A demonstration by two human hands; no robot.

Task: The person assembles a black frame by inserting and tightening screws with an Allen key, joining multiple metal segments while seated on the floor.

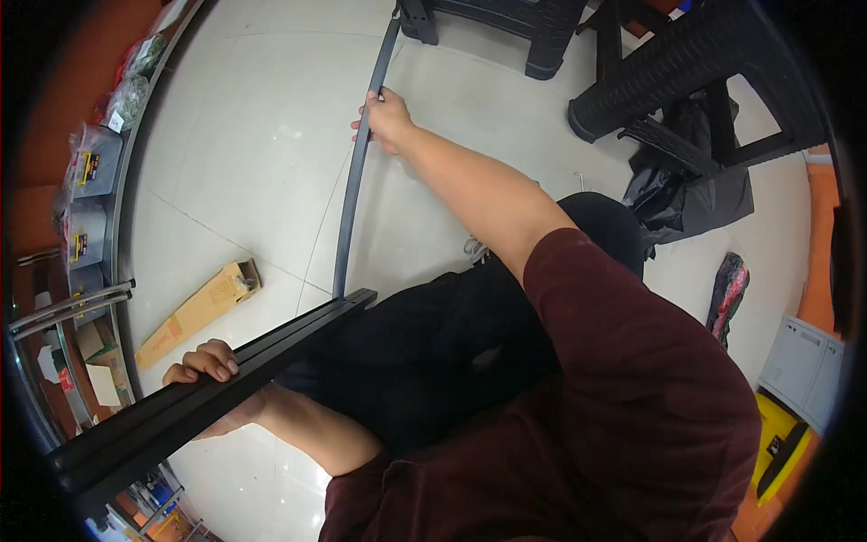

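Observation:
My left hand (pixel 212 363) is closed around a thick black grooved beam (pixel 289 348), which runs from the lower left up to the middle of the head view, over my lap. With my arm stretched out, my right hand (pixel 388 119) grips a slim dark grey bar (pixel 349 212) near its upper part. The bar's near end meets the beam close to the beam's far end; whether the two are joined I cannot tell. The bar's far end reaches the foot of a black plastic stool (pixel 545 59).
An open-ended long cardboard box (pixel 199 312) lies on the tiled floor at left, beside a shelf (pixel 117 217) with bagged goods. At right are another black stool (pixel 686 68), a black plastic bag (pixel 664 181), a small bent metal rod (pixel 580 182) and a white cabinet (pixel 799 366).

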